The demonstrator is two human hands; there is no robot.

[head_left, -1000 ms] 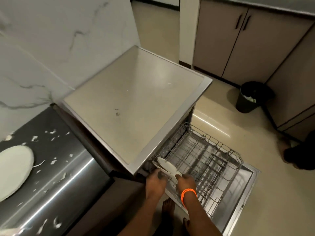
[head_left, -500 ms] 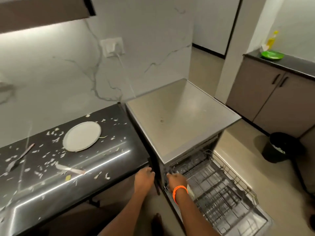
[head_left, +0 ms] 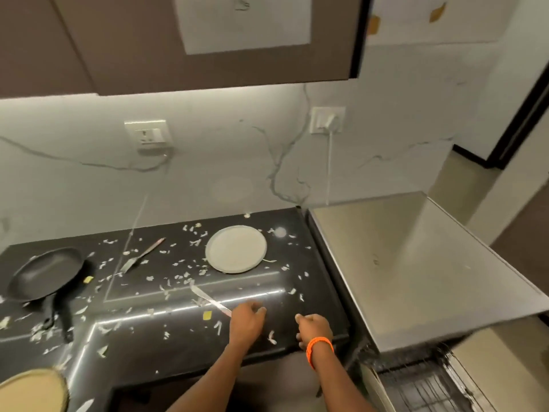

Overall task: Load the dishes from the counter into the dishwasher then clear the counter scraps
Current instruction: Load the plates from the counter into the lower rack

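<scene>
On the black bench [head_left: 166, 346], plate [head_left: 236, 248] at 12 o'clock, knives [head_left: 209, 300] and frying pan [head_left: 44, 273] await loading; scraps [head_left: 271, 337] remain; left hand [head_left: 248, 321] and right hand [head_left: 315, 327], loosely curled, hold nothing; dishwasher [head_left: 416, 278] open at 3 o'clock.

no text, label, brand or number can be read anywhere in view; the white sheet [head_left: 242, 23] on the upper cabinet [head_left: 118, 55] shows only a faint, unreadable mark.

arms: bare, no sleeves | right wrist: orange band [head_left: 319, 346] | left wrist: nothing worn
</scene>
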